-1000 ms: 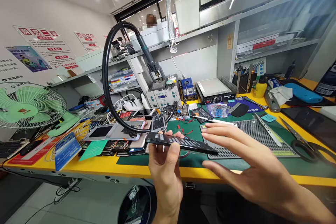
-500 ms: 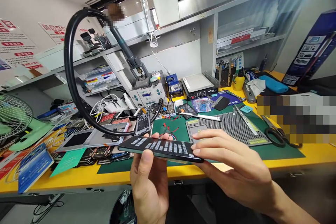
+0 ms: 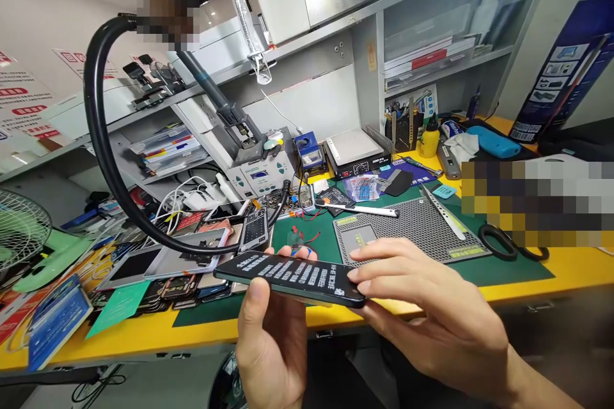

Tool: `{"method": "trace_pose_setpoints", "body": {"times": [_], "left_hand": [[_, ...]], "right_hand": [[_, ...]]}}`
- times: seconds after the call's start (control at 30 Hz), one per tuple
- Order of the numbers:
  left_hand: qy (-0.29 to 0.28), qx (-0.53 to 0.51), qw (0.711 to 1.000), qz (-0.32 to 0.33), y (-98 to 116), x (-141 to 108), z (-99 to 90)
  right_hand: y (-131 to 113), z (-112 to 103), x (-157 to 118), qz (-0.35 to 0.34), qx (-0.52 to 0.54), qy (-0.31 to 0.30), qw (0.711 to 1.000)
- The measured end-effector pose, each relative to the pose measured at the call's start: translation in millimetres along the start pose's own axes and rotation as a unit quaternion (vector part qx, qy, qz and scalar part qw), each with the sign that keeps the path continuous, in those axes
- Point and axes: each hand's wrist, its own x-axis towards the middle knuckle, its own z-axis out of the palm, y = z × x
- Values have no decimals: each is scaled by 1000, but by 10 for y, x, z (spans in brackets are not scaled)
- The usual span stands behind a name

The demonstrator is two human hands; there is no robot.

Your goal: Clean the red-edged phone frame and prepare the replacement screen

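A dark smartphone is held almost flat above the front edge of the bench, its black face covered in white printed characters. My left hand grips it from below, thumb along the near edge and fingertips showing over the far edge. At the phone's right end, my right hand pinches the corner, fingers on top and thumb underneath. Behind the phone lies a green work mat with a perforated grey plate on it.
A thick black hose arches at left from a soldering station. Opened phones and parts crowd the left bench, beside a green fan. Tweezers and black scissors lie at right. A yellow bottle stands behind.
The phone has tilted slightly, so more of its near edge shows at the right end. Both hands keep their hold. The whole view has shifted, with the bench appearing further left.
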Motion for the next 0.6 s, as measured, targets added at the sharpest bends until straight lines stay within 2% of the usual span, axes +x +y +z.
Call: {"method": "trace_pose_setpoints", "body": {"times": [0.37,0.6], "left_hand": [[-12,-10,1000,-19,-30,4,16],[-30,-36,998,-43,-65,64,1]], "right_hand": [[-50,-110,-5,-36,-96,-1,995],[-27,-54,-17,-40,-111,0,993]]}}
